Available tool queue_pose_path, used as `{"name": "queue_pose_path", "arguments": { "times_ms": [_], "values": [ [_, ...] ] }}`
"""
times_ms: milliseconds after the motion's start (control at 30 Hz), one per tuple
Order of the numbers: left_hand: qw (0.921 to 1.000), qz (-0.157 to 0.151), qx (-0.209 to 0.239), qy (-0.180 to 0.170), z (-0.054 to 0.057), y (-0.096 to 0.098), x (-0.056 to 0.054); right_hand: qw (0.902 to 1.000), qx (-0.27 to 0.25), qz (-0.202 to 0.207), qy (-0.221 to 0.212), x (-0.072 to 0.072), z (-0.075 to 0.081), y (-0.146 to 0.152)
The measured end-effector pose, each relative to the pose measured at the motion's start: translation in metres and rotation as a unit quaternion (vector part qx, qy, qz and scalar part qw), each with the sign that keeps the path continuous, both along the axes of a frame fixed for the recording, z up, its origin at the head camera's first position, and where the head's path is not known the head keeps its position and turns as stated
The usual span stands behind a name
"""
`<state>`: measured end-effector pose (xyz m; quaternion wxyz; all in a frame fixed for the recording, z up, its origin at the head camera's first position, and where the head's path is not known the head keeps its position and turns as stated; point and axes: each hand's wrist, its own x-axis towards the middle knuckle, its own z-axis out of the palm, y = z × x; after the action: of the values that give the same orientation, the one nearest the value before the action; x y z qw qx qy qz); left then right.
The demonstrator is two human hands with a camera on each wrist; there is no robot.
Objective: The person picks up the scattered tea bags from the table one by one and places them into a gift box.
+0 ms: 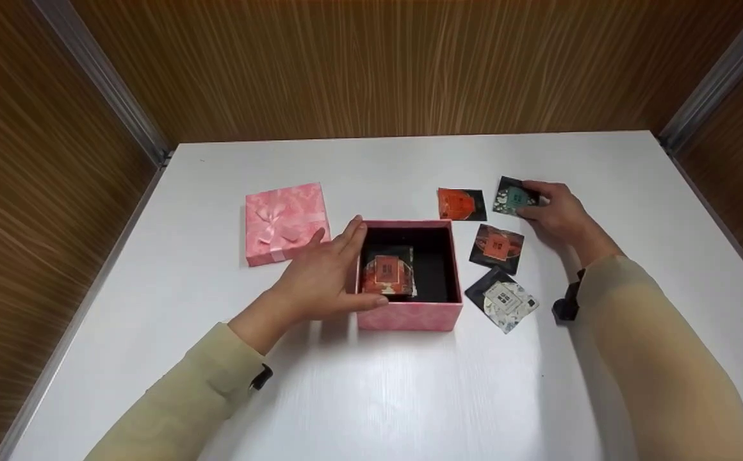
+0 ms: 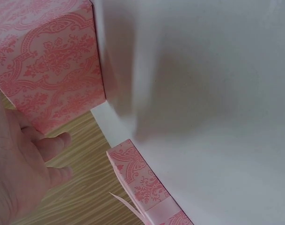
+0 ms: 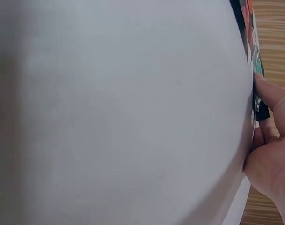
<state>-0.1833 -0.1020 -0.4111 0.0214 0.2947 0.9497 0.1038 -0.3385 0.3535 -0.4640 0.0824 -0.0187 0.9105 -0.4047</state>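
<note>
Spread along the left side of an open pink gift box, my left hand rests its straight fingers by the rim, thumb over the front edge. In the left wrist view the box's patterned wall stands beside the fingers. Inside the dark interior, sachets with an orange-red label lie at the left. At the back right, my right hand pinches a dark sachet with a green label between thumb and fingers. In the right wrist view the thumb presses on that sachet, seen almost edge-on.
A pink lid with a bow lies left of the box. Right of the box are a red-orange sachet, a dark one with a red label and a white-labelled one. Wooden panels border the white table.
</note>
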Motion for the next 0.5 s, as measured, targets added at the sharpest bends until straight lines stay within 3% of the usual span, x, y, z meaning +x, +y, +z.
{"name": "queue_pose_path", "arguments": {
  "times_ms": [333,500],
  "values": [
    [1.0,0.001,-0.005,-0.006,-0.0005,0.0,0.0011,0.9985,-0.046,-0.022,-0.021,0.0027,0.0,0.0037],
    [0.9999,0.003,-0.009,-0.007,0.0003,0.0004,0.0,0.9941,-0.089,-0.057,-0.024,0.0079,0.0025,0.0061]
  ]
}}
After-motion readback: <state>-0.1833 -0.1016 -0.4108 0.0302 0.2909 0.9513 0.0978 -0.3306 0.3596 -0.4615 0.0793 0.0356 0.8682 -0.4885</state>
